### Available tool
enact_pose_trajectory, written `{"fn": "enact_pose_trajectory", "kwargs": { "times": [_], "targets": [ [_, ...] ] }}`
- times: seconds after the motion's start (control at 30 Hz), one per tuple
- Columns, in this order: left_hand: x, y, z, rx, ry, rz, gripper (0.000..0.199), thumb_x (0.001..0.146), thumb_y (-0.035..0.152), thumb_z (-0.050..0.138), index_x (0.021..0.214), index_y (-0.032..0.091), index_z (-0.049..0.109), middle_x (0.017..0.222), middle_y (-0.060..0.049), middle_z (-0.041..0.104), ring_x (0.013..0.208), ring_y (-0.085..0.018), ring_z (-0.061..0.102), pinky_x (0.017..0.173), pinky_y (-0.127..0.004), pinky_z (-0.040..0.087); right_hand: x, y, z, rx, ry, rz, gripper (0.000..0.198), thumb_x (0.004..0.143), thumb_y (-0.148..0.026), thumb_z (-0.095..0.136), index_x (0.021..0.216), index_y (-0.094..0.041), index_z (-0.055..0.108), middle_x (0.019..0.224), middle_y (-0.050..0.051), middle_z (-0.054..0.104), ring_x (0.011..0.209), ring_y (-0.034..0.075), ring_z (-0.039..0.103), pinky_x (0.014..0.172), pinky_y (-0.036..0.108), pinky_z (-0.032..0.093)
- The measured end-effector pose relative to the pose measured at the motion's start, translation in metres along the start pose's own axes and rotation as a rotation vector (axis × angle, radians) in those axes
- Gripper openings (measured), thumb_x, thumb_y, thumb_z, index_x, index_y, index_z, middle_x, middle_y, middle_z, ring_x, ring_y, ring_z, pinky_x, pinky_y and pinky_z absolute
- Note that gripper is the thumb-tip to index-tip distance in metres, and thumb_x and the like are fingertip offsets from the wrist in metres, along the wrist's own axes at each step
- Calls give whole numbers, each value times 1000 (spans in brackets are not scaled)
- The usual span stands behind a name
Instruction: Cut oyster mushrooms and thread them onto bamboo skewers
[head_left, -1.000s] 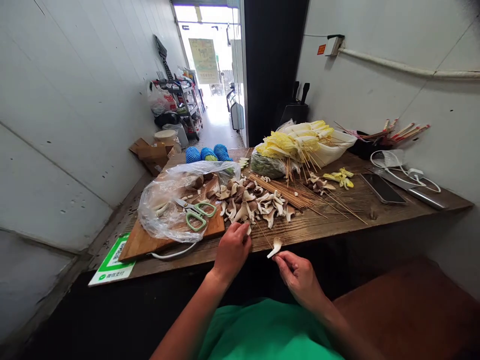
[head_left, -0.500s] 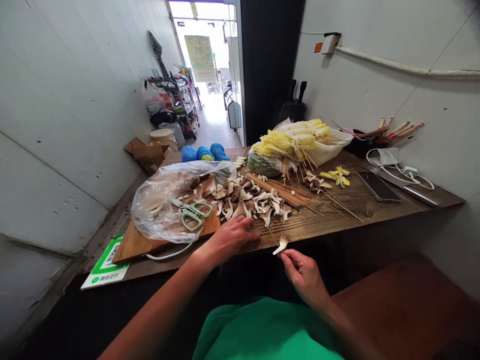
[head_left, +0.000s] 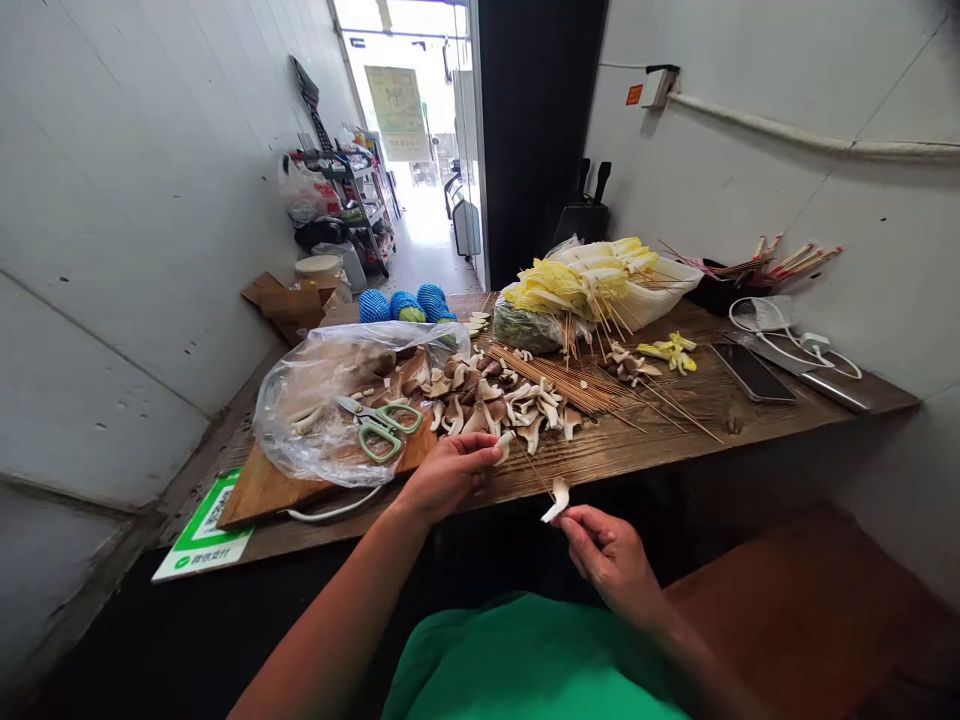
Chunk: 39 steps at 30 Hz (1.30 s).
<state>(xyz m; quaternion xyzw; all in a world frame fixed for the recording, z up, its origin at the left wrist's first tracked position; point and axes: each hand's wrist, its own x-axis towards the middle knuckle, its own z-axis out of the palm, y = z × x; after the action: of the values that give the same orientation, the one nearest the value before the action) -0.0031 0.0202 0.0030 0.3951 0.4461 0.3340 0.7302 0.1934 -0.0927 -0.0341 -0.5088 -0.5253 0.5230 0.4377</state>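
Observation:
My left hand [head_left: 450,478] pinches a small pale oyster mushroom piece [head_left: 504,447] between thumb and fingers, close to the mushroom pile. My right hand [head_left: 609,548] is closed, its fingertips at a white mushroom piece [head_left: 557,502] with a thin wooden skewer [head_left: 534,466] in it. The bare part of that skewer slants up and left towards the piece in my left hand; whether the two touch I cannot tell. A heap of torn brown and white oyster mushrooms [head_left: 487,400] lies just beyond my hands.
Green-handled scissors [head_left: 381,430] lie on a clear plastic bag [head_left: 289,400] over a wooden board [head_left: 262,490]. Loose skewers [head_left: 570,380] lie right of the heap. Skewered cabbage [head_left: 585,275] is behind. A phone [head_left: 752,372] and knife [head_left: 836,388] lie at right.
My left hand has taken a mushroom piece from by the pile and lifted it towards the skewer's far end. My right hand has barely moved.

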Motion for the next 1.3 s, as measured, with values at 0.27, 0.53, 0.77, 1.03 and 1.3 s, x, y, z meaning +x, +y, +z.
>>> {"fn": "enact_pose_trajectory", "kwargs": {
  "times": [0.27, 0.53, 0.77, 1.03, 1.3],
  "targets": [
    [0, 7, -1, -385, -23, -121, 14, 62, 7, 72, 73, 10, 64, 64, 1, 53, 50, -3, 43, 45, -15, 36, -4, -4, 1, -59, -28, -17, 37, 87, -44, 45, 91, -12, 63, 50, -7, 29, 42, 7, 27, 39, 21, 21],
    [1, 5, -2, -395, 10, -114, 17, 62, 3, 69, 77, 9, 65, 68, -1, 55, 50, -2, 41, 40, -11, 32, -4, -6, -1, -150, -32, -59, 32, 88, -38, 44, 91, -14, 65, 52, -5, 33, 44, 7, 29, 40, 20, 24],
    [2, 4, -1, -394, 6, -106, 10, 65, 5, 67, 74, 9, 66, 65, 0, 53, 49, -2, 39, 39, -11, 31, -6, -4, 0, -173, -22, -57, 33, 89, -38, 43, 90, -13, 65, 52, -5, 31, 43, 7, 27, 39, 20, 23],
    [1, 3, -1, -372, 21, -91, 12, 63, 4, 68, 74, 8, 66, 68, -2, 53, 52, -2, 41, 39, -10, 31, -6, -7, -1, -200, -30, -68, 32, 89, -37, 43, 89, -13, 65, 52, -5, 31, 45, 7, 28, 40, 20, 24],
    [7, -4, 1, -361, 65, -62, 14, 60, 12, 74, 58, 10, 60, 54, 4, 42, 44, 0, 33, 35, -9, 25, -6, -4, 1, -207, -33, -64, 32, 88, -39, 42, 77, -15, 61, 54, -5, 30, 46, 8, 27, 41, 21, 23]
  ]
}}
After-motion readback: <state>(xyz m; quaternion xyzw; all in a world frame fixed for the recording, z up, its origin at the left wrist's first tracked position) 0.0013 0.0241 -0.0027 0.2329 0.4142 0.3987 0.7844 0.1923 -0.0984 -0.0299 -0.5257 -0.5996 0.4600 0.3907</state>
